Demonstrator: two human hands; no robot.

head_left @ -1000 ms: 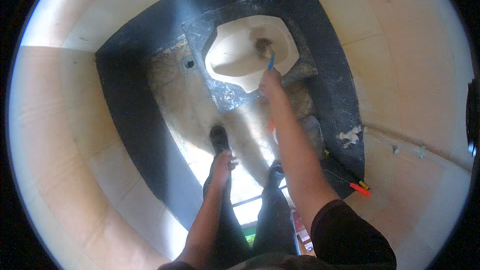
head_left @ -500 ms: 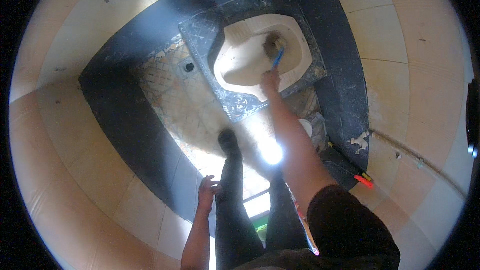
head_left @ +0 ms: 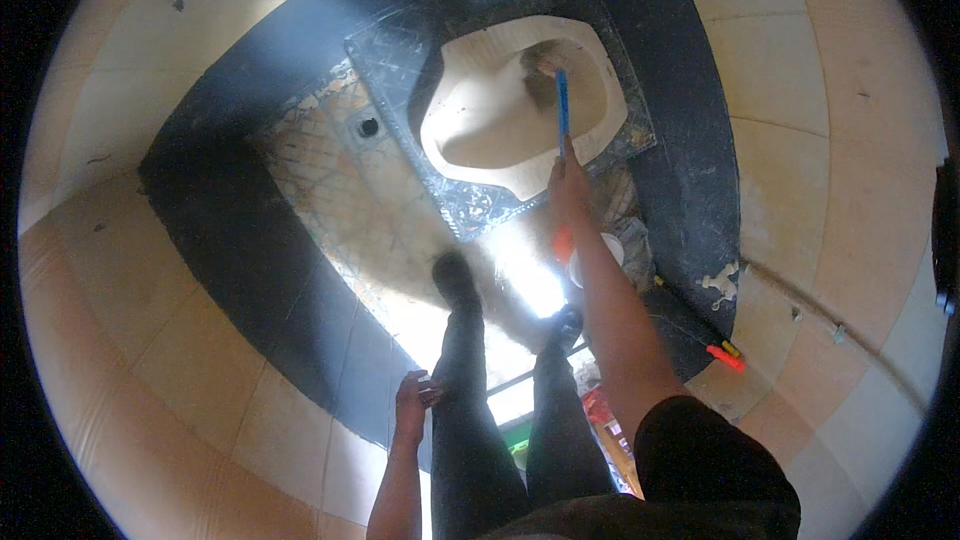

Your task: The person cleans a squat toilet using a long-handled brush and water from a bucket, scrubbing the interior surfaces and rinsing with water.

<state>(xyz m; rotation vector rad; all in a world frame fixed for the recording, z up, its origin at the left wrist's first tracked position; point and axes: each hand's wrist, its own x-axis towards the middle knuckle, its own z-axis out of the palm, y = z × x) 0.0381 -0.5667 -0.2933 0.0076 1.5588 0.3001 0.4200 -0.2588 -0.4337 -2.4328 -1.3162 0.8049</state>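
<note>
brush [head_left: 562,108] juts from right fingers [head_left: 557,175]

Tiled floor [head_left: 400,175] | dark slab [head_left: 395,75] bearing pale squat pan [head_left: 500,176] | white tub [head_left: 612,250] | shoes [head_left: 455,280]

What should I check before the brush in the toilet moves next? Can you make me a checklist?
1. Right hand gripping the blue-handled brush: ok.
2. Bristles inside the squat toilet: ok.
3. Bristles clean: cannot tell, they're blurred.
4. Left hand free: ok, it holds nothing, beside the left leg.
5. Shoes off the squat toilet: ok, both are on the floor.
6. Wall tap shut: cannot tell.
</note>
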